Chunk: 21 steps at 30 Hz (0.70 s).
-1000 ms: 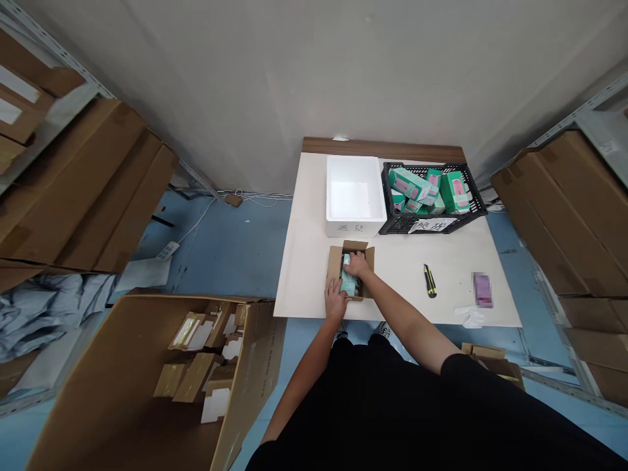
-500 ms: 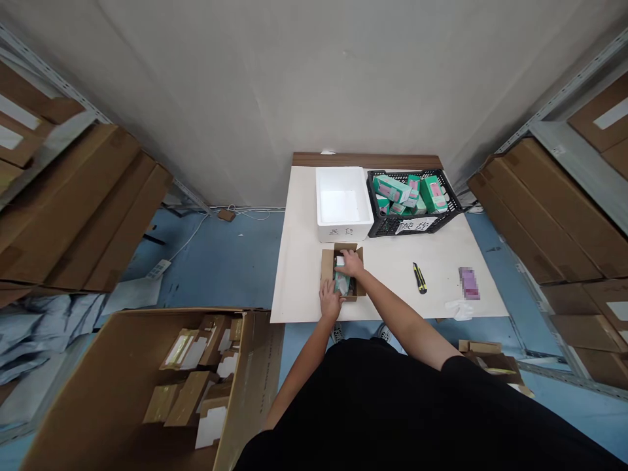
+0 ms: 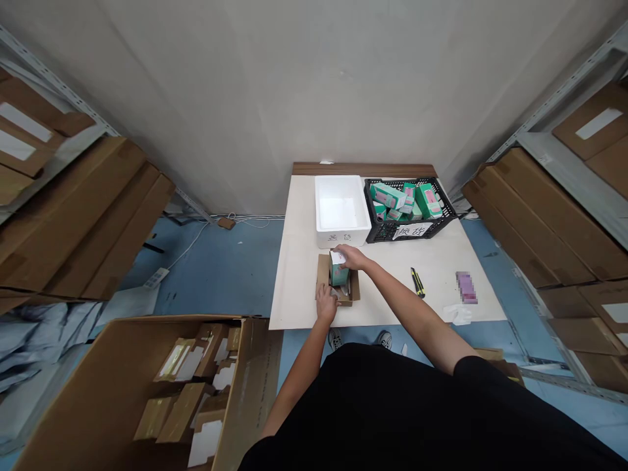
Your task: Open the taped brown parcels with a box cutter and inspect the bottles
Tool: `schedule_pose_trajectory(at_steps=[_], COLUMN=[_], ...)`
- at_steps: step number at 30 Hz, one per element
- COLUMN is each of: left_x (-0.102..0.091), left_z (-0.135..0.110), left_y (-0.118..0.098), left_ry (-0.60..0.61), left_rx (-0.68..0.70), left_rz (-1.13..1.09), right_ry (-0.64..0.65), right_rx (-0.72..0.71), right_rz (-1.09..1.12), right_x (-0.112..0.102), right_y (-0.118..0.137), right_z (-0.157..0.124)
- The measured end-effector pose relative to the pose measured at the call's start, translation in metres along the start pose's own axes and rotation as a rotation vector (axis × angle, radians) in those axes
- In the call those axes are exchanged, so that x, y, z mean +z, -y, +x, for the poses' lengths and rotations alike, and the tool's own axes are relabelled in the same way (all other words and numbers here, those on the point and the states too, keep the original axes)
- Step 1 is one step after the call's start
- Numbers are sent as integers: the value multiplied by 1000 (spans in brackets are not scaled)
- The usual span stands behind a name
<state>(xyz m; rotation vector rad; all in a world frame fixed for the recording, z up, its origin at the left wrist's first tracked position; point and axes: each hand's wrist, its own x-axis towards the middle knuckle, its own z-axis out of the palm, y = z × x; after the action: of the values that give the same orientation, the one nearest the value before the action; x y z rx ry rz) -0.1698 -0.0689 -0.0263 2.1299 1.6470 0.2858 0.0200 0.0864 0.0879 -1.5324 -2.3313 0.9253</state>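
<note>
An opened cardboard box [image 3: 356,296] sits near the front of the white table [image 3: 294,288], its flaps folded outward. My right hand [image 3: 350,257] grips the upper end of a green box with a white top [image 3: 339,273], which is tilted up out of the cardboard. The lower end of the green box still lies within the carton. My left hand [image 3: 326,303] is closed on the carton's near left flap and edge. What else lies inside the carton is partly hidden.
Behind the carton stand a white foam bin [image 3: 342,209] and a black crate [image 3: 409,209] of green boxes. A box cutter [image 3: 417,282], a blurred purple item [image 3: 466,288] and crumpled white material [image 3: 457,314] lie rightward. A large carton [image 3: 260,379] of small parcels is at left.
My right hand has raised the green box's far end from lying inside the carton to standing tilted above it. My left hand stays at the carton. The view has shifted slightly.
</note>
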Motion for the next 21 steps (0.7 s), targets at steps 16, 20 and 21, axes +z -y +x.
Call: schedule_pose_trajectory(at_steps=[16,20,21], left_x=[-42,-47,-50], left_z=[12,12,12], left_y=[25,16,13], left_ry=[59,112,99], left_rx=[-65,-113,-127], left_rz=[145,143,137], right_ry=[-91,21,15], right_rx=[79,112,159], right_rz=[76,46,27], right_x=[-100,-60,-51], right_y=[-112,-130,-135], right_z=[-111,-111,-111])
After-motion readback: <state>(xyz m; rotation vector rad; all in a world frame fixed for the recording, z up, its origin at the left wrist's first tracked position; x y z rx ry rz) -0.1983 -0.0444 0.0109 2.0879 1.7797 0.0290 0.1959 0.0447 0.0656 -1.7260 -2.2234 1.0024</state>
